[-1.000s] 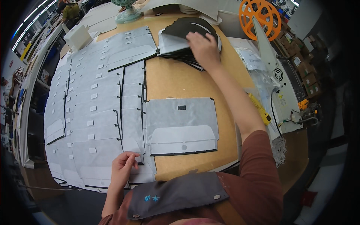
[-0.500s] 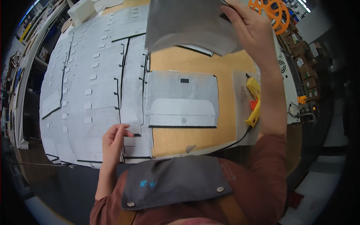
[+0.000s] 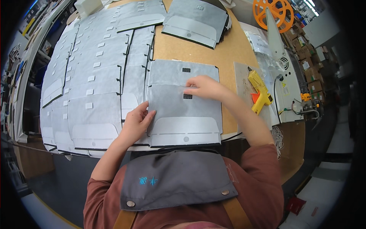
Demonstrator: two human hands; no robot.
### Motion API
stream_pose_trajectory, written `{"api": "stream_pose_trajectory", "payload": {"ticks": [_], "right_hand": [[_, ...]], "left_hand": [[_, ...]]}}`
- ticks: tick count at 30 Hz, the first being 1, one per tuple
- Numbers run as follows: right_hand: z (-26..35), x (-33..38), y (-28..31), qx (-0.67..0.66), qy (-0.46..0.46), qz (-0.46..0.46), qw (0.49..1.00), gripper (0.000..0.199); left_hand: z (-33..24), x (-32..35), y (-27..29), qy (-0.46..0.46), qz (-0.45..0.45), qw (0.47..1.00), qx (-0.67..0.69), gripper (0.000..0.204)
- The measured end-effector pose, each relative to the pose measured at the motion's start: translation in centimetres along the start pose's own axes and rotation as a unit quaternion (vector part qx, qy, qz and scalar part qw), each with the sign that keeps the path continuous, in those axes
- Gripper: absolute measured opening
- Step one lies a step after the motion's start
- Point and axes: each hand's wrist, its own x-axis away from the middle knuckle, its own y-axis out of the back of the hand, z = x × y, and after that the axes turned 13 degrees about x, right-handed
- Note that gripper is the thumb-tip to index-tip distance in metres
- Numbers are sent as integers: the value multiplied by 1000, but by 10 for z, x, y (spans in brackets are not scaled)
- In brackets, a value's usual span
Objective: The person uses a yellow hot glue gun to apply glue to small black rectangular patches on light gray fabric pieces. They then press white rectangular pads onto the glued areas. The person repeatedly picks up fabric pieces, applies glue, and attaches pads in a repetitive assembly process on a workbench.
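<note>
Right hand (image 3: 204, 87) | grey panel (image 3: 171, 106), upper edge | fingertip contact unclear

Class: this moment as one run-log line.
left hand: at near grey panel, left edge | right hand: same panel, top edge | rear panel: partly covered

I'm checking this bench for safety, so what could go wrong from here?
The front grey panel overlaps the rear grey panel; with the left hand at its left edge and the right hand near its top, it could get pushed askew.

The yellow glue gun lies close to the right forearm, so a sideways swing might knock it.
</note>
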Motion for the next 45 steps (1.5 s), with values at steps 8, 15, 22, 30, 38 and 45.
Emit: {"api": "stream_pose_trajectory", "payload": {"ticks": [8,15,22,30,38,45], "right_hand": [[-37,39,-7,-11,-93,-149,984,36],[-45,7,-4,28,-134,-174,975,32],[-52,3,8,5,-123,-178,976,36],[-167,-85,61,-174,-243,-531,793,51],[-195,-123,54,-293,-264,-454,799,39],[-193,-124,56,-271,-291,-464,792,33]], "left_hand": [[-29,-14,-11,-98,-78,982,-145,64],[-8,-45,-7,-184,-68,926,-321,28],[-7,-39,-12,-161,-66,916,-361,21],[8,-37,-21,-223,-136,892,-368,40],[5,-35,-18,-249,-142,897,-337,38],[5,-34,-17,-255,-147,902,-316,34]]}}
